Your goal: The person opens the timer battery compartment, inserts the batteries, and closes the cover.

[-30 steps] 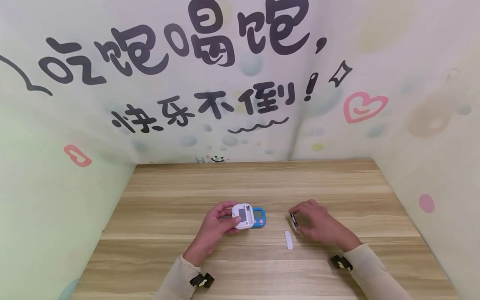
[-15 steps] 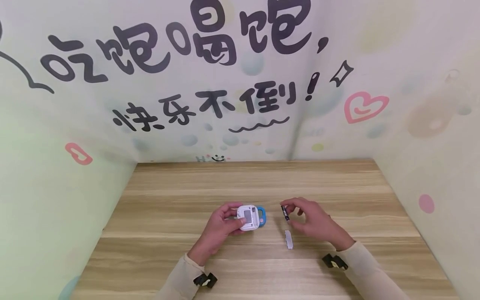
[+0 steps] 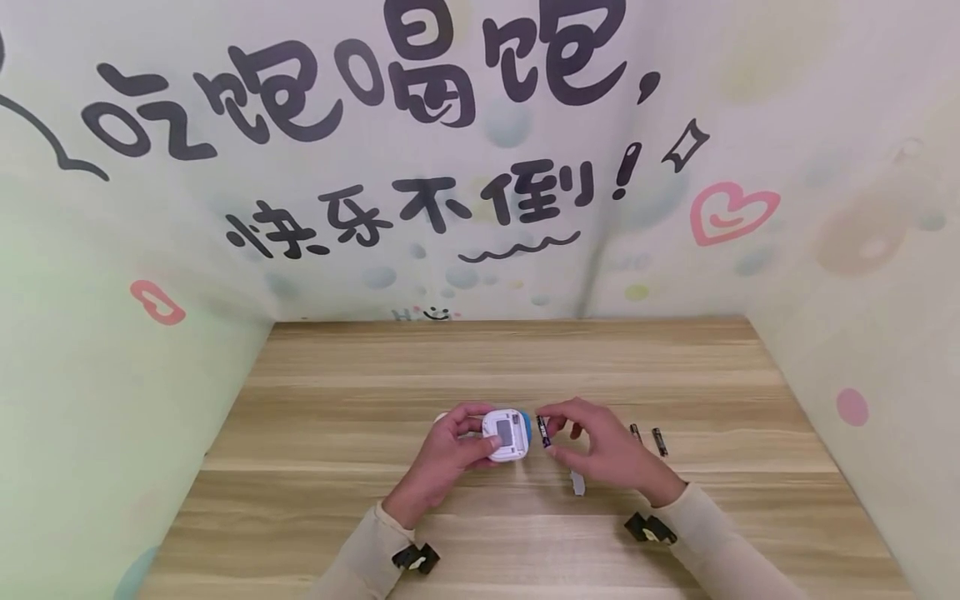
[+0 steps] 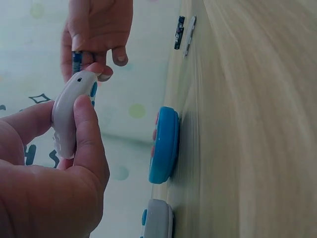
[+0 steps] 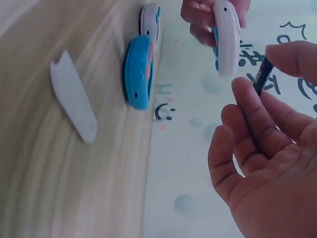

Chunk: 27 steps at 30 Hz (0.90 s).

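Left hand (image 3: 438, 462): pinching the white device (image 3: 507, 433) between thumb and fingers, above the bench (image 3: 480, 358); slotted face up.
Right hand (image 3: 611, 450): pinching a battery (image 3: 543, 432) between thumb and fingertip; battery just beside the device's right edge.
Blue device (image 5: 137, 74): resting on the bench, below the white device.
White strip (image 5: 73, 96): on the bench, below the right hand; two loose batteries (image 3: 659, 442) lie to its right.

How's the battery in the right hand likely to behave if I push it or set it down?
The held battery looks like a slim cylinder, so it would likely roll if laid on its side and nudged. It looks straight, so it is probably stiff. The right hand pinches it near its ends, so a sideways push might pivot it.
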Available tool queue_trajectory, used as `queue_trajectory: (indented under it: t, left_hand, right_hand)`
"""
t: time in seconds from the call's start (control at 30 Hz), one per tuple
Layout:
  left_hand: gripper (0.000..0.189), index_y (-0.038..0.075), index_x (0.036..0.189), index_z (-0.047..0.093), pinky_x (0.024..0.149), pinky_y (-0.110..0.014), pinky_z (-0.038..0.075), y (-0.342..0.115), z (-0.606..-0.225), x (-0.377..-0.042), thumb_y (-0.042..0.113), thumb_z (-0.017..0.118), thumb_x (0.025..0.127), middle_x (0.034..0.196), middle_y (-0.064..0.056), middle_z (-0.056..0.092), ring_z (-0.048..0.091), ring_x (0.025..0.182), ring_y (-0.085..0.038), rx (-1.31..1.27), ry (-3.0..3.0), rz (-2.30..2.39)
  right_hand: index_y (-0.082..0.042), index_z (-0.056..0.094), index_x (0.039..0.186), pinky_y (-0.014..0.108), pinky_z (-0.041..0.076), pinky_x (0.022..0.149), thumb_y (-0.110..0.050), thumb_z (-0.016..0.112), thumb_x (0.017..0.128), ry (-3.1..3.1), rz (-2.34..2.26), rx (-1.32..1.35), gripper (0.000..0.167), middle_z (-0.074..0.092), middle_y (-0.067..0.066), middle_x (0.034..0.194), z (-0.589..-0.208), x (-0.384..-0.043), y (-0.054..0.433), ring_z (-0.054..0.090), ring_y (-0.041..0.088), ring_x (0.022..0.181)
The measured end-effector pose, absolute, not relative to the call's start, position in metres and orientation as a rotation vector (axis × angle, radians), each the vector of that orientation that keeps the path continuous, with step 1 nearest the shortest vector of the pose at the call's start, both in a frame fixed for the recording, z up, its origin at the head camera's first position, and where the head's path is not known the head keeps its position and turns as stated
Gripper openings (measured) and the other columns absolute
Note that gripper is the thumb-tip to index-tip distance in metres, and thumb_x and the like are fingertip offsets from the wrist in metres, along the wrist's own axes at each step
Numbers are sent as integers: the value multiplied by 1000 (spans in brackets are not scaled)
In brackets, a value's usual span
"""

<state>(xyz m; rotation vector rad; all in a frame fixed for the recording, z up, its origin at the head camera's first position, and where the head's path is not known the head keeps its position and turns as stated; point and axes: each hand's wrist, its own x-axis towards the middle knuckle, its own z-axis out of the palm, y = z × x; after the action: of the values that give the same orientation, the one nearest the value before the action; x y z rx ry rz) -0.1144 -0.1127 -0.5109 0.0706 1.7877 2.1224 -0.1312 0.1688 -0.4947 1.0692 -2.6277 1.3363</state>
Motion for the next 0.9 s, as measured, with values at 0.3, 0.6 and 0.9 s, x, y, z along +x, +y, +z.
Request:
queue_trajectory:
  t: [0.3, 0.6, 0.9]
  left_hand:
    - [54, -4, 142, 53, 82, -42, 68, -108, -508, -113, -2, 74, 93, 112, -7, 67, 73, 91, -17, 106, 1736, 2127]
    - [54, -4, 143, 52, 85, -45, 67, -109, -507, -112, -1, 74, 94, 112, -6, 66, 72, 92, -17, 117, 1731, 2117]
    - [54, -4, 143, 52, 79, -37, 68, -109, -509, -109, 0, 74, 94, 111, -4, 66, 72, 88, -15, 105, 1739, 2112]
  right_hand:
    - [-16, 66, 139, 30, 59, 74, -17, 82, 92, -2593, 1377, 1128, 50, 69, -11, 107, -498, -123, 158, 65, 19, 98]
    - [-14, 69, 138, 33, 61, 79, -17, 83, 92, -2567, 1310, 1150, 48, 68, -10, 112, -502, -122, 150, 66, 17, 100]
    - [-8, 76, 129, 27, 58, 84, -20, 85, 90, -2514, 1168, 1165, 42, 69, -1, 108, -503, -120, 145, 60, 4, 100]
